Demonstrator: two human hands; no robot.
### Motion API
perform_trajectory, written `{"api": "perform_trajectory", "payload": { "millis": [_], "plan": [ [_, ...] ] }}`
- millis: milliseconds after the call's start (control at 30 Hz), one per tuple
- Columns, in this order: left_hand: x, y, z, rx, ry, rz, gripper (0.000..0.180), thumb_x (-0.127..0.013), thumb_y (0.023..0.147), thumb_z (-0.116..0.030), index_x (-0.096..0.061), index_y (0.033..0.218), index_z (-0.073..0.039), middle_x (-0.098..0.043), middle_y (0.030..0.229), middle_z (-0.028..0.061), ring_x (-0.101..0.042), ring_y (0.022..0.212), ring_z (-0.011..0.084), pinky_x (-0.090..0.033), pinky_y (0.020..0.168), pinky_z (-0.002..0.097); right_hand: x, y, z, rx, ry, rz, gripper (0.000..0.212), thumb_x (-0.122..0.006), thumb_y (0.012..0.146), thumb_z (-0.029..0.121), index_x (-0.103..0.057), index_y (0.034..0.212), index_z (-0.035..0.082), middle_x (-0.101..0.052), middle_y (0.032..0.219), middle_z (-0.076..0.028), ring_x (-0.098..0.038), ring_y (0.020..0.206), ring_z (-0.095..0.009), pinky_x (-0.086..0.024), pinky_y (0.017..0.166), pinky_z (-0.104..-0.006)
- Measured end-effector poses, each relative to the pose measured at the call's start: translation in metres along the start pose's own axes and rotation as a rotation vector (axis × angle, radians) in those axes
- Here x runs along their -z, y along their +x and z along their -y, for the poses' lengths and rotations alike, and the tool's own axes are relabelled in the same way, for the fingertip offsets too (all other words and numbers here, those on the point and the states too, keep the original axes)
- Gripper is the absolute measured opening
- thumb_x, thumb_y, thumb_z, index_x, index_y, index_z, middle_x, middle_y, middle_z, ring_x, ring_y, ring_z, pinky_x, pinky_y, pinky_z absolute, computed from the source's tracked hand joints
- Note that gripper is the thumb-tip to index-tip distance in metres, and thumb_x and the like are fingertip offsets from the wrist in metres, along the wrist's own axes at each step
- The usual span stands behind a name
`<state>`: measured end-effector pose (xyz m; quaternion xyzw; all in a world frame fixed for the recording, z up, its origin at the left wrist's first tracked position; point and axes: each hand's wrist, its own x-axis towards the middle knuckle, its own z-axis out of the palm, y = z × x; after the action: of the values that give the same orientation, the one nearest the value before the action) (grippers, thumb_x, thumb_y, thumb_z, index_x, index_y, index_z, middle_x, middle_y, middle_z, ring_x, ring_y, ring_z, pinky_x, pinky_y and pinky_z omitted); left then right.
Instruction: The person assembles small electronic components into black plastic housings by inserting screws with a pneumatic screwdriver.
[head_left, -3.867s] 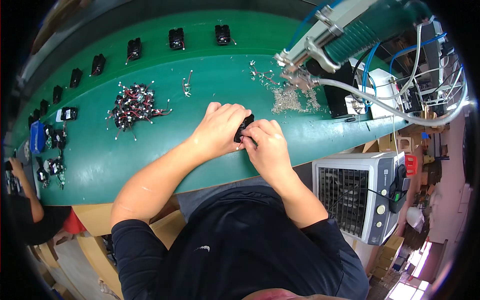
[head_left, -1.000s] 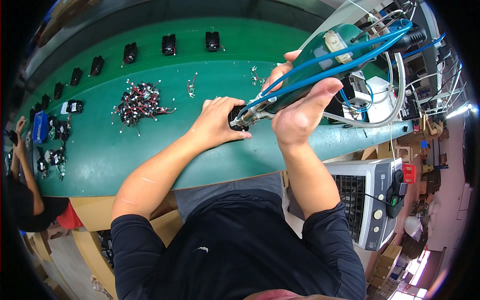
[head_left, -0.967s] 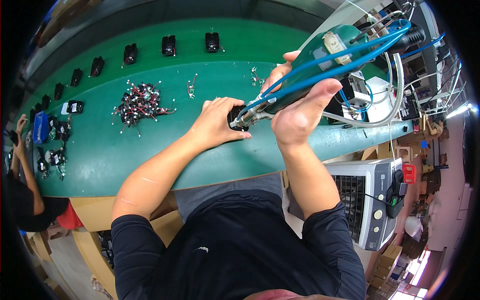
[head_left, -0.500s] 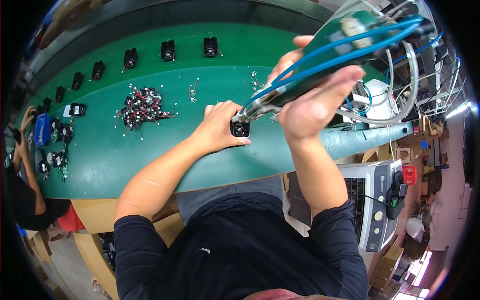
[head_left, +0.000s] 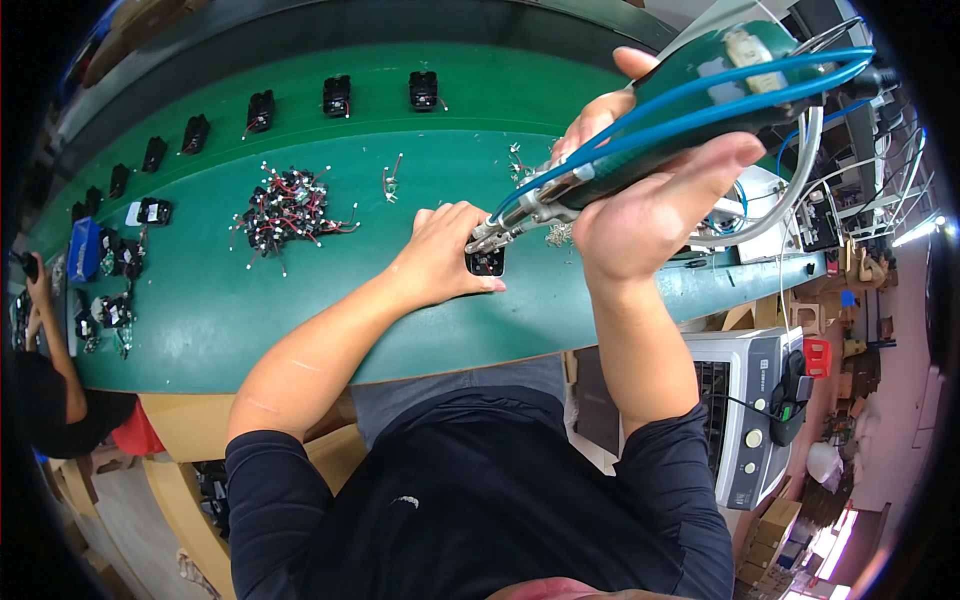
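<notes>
Black socket part pinned flat on the green bench, near centre of view, just below the tool tip. Left hand pressed over it from nine o'clock, fingers together and curled along its upper edge, thumb stretched beneath; likely so held to stop it skating under the tool's push. Right hand clamped round the green pneumatic screwdriver, thumb over the top, body angled down from two o'clock so the metal nose meets the part's top face. Blue air hoses running back along the barrel toward two o'clock, kept clear of the work.

Heap of red-and-black wired pieces at ten o'clock of the part, within easy reach of the left arm. Loose small metal bits between heap and hand. Row of black parts spaced along the far belt at twelve o'clock, well apart from the hands. Another person's arm at the far nine o'clock edge, beside a blue object. Grey fan unit at four o'clock, below the bench edge
</notes>
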<state>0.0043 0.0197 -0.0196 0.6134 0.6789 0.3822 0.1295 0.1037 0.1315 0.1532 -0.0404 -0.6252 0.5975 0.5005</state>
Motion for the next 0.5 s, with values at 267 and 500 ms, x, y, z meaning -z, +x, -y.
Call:
{"api": "perform_trajectory", "payload": {
  "millis": [267, 500],
  "plan": [
    [-0.001, -0.001, -0.001, -0.066, -0.075, -0.127, 0.075, -0.096, 0.06, -0.038, -0.058, 0.118, -0.01, -0.06, 0.106, 0.0076, -0.056, 0.106, 0.0308, -0.035, 0.089, 0.0415, 0.004, -0.025, -0.034, 0.007, -0.07, 0.011, 0.101, -0.017, 0.094, 0.085, -0.054, 0.124, -0.004, -0.058, 0.065, -0.009, -0.056, 0.055, -0.017, -0.046, 0.052, -0.0263],
    [-0.001, 0.001, -0.001, -0.05, -0.087, -0.111, 0.075, -0.096, 0.059, -0.038, -0.058, 0.117, -0.01, -0.06, 0.106, 0.0075, -0.056, 0.105, 0.0306, -0.035, 0.089, 0.0412, 0.004, -0.03, -0.041, 0.041, -0.06, 0.006, 0.099, -0.02, 0.095, 0.084, -0.054, 0.121, -0.006, -0.058, 0.066, -0.01, -0.057, 0.056, -0.017, -0.046, 0.05, -0.0267]
  ]
}}
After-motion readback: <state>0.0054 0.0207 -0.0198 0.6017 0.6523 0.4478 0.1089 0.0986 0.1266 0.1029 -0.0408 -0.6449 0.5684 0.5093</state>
